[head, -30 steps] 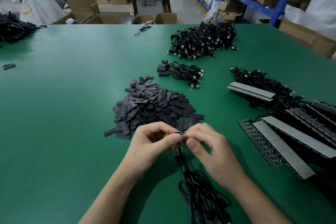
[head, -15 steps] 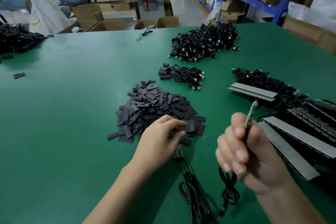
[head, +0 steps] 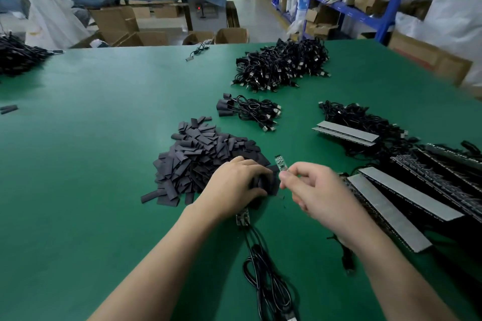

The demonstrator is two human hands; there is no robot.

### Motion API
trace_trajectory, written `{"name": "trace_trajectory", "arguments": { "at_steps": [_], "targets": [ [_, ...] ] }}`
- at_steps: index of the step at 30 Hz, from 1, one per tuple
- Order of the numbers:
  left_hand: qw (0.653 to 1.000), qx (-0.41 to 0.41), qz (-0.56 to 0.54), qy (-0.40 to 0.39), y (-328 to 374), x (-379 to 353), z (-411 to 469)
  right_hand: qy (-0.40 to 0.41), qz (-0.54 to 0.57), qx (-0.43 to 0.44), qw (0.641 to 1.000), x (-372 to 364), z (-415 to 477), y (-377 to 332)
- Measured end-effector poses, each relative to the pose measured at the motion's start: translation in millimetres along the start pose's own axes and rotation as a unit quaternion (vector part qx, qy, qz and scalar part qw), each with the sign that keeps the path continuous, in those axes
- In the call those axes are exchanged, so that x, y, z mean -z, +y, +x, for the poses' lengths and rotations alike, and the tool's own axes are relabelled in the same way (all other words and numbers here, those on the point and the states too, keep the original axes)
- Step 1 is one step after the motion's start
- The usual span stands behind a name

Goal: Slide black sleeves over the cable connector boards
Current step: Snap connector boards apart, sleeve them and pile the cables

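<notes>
A small green board [head: 281, 163] is pinched at its bottom end by the thumb and first finger of the right hand [head: 320, 190], and the other fingers are curled in. The board is held up over the green bench [head: 78, 164], standing almost straight, just beside the near edge of the pile of black sleeves [head: 198, 156]. The left hand [head: 234, 185] is laid on that near edge, palm down, with its fingers bent over some sleeves. The sleeves are touched by it, but it cannot be told if one is really held. A second board [head: 242, 217] is seen flat on the bench just under the left wrist, and black cables [head: 268, 281] are joined to it and run toward the bottom of the picture. A small bundle of cables [head: 247, 111] with black sleeves on the ends is laid past the pile. A big heap of cables [head: 281, 65] is found farther back. Long grey strips [head: 401, 198] are lined up on the right side of the bench.
</notes>
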State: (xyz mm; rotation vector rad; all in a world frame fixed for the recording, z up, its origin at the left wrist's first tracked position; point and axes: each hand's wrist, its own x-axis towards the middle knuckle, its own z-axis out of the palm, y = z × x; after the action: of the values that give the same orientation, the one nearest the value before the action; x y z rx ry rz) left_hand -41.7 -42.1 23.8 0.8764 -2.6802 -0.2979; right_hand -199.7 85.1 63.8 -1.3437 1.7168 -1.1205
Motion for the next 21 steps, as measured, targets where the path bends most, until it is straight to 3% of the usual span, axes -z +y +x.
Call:
{"name": "trace_trajectory", "arguments": {
  "at_steps": [3, 6, 8, 11, 14, 21],
  "targets": [
    [0.995, 0.024, -0.092, 0.040, 3.2, -3.0, -6.6, 0.012, -0.003, -0.043, 0.999, -11.2, 11.1, 16.7],
    [0.962, 0.060, -0.247, 0.101, 7.8, -2.0, -21.8, 0.007, 0.073, -0.083, 0.994, -20.7, 13.7, 25.5],
    [0.919, 0.090, -0.368, 0.109, 10.7, -1.8, -33.1, -0.019, 0.153, -0.092, 0.984, -26.3, 11.4, 27.2],
    [0.825, 0.131, -0.546, 0.070, 16.6, 1.1, -47.5, -0.065, 0.251, -0.078, 0.963, -30.2, 7.4, 27.2],
    [0.778, 0.152, -0.606, 0.068, 17.3, 1.9, -58.4, -0.070, 0.224, -0.058, 0.970, -32.7, 3.2, 26.4],
    [0.747, 0.145, -0.644, 0.073, 18.9, -4.1, -67.5, -0.049, 0.173, -0.062, 0.982, -35.8, 1.1, 30.1]
  ]
}}
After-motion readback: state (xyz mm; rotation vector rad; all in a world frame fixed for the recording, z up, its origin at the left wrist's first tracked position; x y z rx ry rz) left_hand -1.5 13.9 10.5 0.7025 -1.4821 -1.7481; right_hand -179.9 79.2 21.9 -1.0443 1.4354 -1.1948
